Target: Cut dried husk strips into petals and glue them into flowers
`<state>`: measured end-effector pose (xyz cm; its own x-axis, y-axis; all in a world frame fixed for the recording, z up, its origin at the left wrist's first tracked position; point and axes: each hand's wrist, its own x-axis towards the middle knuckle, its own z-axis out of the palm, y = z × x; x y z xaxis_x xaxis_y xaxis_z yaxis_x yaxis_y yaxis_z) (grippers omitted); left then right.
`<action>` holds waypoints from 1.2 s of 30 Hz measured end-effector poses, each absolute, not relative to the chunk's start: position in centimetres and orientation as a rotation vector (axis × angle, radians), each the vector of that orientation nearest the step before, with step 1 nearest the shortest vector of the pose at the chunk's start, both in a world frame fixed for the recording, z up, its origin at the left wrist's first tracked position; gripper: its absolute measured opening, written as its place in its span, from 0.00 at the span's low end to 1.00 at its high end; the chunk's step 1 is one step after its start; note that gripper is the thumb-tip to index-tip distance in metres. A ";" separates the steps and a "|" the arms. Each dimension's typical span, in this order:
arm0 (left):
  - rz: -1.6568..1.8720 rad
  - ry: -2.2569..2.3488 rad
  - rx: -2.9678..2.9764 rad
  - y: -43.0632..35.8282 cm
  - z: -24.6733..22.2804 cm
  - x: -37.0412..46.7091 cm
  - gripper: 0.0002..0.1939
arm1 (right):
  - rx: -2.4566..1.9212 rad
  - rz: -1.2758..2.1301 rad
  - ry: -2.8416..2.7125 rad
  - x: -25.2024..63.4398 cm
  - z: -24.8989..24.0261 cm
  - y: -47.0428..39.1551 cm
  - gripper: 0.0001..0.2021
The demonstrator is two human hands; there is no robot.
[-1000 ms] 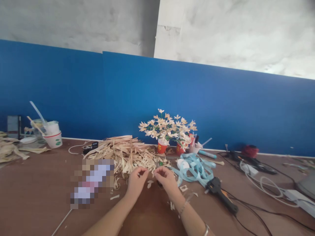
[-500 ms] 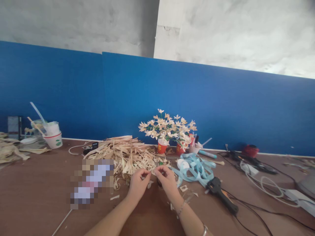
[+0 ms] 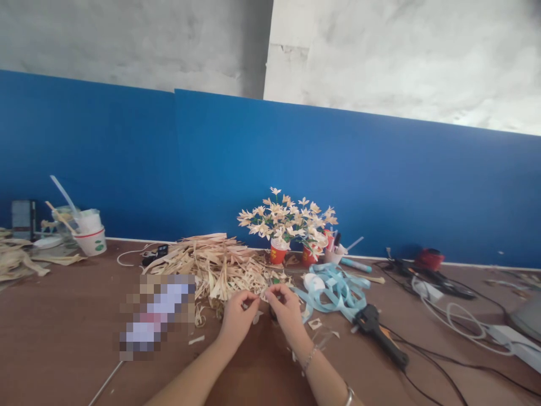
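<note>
My left hand (image 3: 239, 316) and my right hand (image 3: 285, 310) face each other over the table's middle, fingertips close together. Both are closed in a pinch. Whatever sits between the fingertips is too small to make out. Just beyond them spreads a heap of pale dried husk strips (image 3: 220, 265). Behind the heap, cream-coloured husk flowers (image 3: 283, 217) rise on green stems from a red paper cup (image 3: 278, 252) and a second red cup (image 3: 309, 256). A tangle of light blue ribbon (image 3: 340, 287) lies to the right of my right hand.
A black glue gun (image 3: 380, 335) with its cord rests at the right, near white cables and a power strip (image 3: 518, 347). Left of my hands lies a blurred-out phone-like object (image 3: 158, 313). A white cup (image 3: 91, 241) with sticks stands far left. A blue partition (image 3: 253, 152) borders the back.
Almost nothing differs. Both hands keep their pinch in the same spot, and the objects on the table have not moved.
</note>
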<state>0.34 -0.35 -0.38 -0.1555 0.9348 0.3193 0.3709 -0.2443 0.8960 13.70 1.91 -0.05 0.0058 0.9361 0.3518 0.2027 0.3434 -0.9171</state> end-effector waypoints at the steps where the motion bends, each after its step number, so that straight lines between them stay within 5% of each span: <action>1: 1.407 1.485 1.597 -0.4 -0.4 0.4 0.08 | -1.099 0.811 -1.466 13.7 -0.1 1.9 0.12; 36: 1.315 1.461 1.621 -0.4 -0.3 0.4 0.08 | -1.112 0.731 -1.512 13.6 0.5 1.3 0.06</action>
<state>0.38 -0.37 -0.34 -0.0882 0.9561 0.2795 0.3785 -0.2273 0.8972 13.62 1.31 0.52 0.0061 0.9202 0.3914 0.2645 0.3760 -0.8881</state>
